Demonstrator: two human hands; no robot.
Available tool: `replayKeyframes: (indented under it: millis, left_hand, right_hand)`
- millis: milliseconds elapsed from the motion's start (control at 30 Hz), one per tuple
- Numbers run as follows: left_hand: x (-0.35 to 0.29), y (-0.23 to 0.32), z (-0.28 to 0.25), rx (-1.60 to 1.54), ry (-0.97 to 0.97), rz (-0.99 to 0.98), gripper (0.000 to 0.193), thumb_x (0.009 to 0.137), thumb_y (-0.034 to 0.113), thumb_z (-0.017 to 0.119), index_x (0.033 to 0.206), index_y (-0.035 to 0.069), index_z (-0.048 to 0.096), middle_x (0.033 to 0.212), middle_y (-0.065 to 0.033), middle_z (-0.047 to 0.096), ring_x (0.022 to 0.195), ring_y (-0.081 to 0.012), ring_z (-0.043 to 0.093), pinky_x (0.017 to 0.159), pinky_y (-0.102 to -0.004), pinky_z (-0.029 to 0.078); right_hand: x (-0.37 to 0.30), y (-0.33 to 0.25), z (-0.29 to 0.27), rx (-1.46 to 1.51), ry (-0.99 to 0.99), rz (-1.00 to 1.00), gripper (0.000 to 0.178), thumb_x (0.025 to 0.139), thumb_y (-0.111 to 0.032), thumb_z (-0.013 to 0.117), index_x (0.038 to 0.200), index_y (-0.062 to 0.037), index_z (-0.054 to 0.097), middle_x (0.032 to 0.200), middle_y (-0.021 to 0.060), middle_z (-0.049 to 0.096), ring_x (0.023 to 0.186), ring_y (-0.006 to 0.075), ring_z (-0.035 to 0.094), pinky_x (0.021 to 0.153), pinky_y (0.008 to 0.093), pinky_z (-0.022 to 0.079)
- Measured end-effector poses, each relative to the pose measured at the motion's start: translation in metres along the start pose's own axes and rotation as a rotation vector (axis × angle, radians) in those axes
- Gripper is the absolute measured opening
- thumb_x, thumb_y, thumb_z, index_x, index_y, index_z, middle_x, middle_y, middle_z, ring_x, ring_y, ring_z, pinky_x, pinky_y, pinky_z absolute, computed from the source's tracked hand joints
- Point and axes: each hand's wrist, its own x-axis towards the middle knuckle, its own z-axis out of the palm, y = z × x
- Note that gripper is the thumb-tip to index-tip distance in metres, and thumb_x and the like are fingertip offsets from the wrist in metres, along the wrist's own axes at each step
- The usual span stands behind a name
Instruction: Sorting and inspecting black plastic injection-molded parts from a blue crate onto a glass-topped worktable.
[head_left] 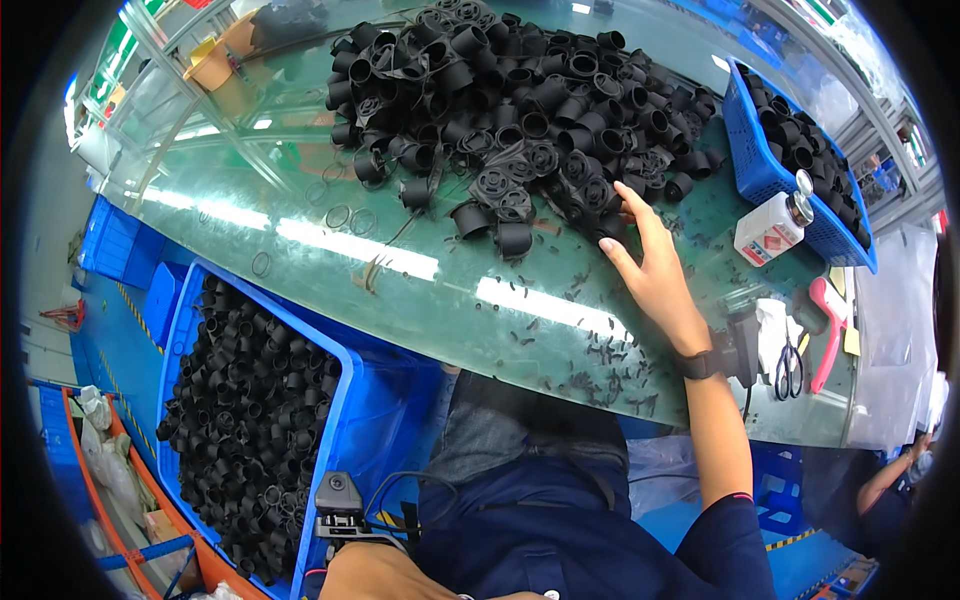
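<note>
My right hand (650, 255) reaches over the table to the near edge of a big heap of black plastic parts (540, 100). Its thumb and fingers are spread apart beside a black part with a ring-shaped end (597, 195) at the edge of the heap. The fingertips come close to that part or touch it; I cannot tell which. A dark band (700, 364) circles the wrist. Of my left arm only a bare stretch (370, 572) shows at the lower edge, and my left hand is out of sight.
Blue basket (745, 150) with black parts, white bottle (775, 230), black-handled scissors (789, 372) and pink-handled tool (830, 330) are on the right. Black scraps (600, 350) and thin rings (338, 217) litter the green tabletop (430, 310). Lower left, a large blue bin (350, 375) holds short black cylinders.
</note>
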Motion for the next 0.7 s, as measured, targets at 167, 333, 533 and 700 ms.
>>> replayKeyframes:
  millis: [167,333,533,700]
  left_hand:
    - [-0.008,0.005,-0.054,0.055,-0.128,-0.325,0.041,0.083,0.032,0.048,0.101,-0.005,0.052,0.115,-0.0242,0.045,0.111,-0.0343,0.046,0.095,-0.0488,0.034]
    - [-0.129,-0.015,-0.114,0.665,0.582,-1.085,0.012,0.085,0.008,0.058,0.094,0.002,0.053,0.102,-0.0114,0.053,0.097,-0.0229,0.055,0.086,-0.0345,0.045]
    - [-0.297,-0.016,-0.133,1.432,0.978,-0.998,0.032,0.085,0.016,0.060,0.108,-0.003,0.049,0.108,-0.0164,0.051,0.098,-0.0270,0.052,0.085,-0.0355,0.043]
    - [-0.343,-0.015,-0.126,0.882,1.184,-1.179,0.046,0.092,0.037,0.050,0.111,-0.004,0.057,0.112,-0.0106,0.059,0.103,-0.0178,0.054,0.087,-0.0314,0.042]
  right_hand:
    - [-0.001,0.000,0.003,0.076,0.071,0.089,0.054,0.082,-0.013,0.063,0.132,-0.0121,0.041,0.102,0.0104,0.057,0.094,0.0241,0.052,0.090,0.0362,0.038]
    - [-0.003,0.003,0.003,0.107,0.241,0.171,0.056,0.081,-0.009,0.062,0.133,-0.0108,0.040,0.106,0.0113,0.057,0.094,0.0248,0.051,0.090,0.0348,0.038]
    - [0.001,0.010,-0.008,-0.092,0.433,0.043,0.059,0.078,-0.005,0.061,0.132,-0.0014,0.036,0.127,0.0181,0.044,0.115,0.0331,0.042,0.099,0.0392,0.033]
    - [0.000,-0.001,0.000,-0.097,0.458,0.020,0.057,0.076,-0.008,0.061,0.129,-0.0032,0.040,0.126,0.0192,0.041,0.115,0.0349,0.039,0.099,0.0419,0.031]
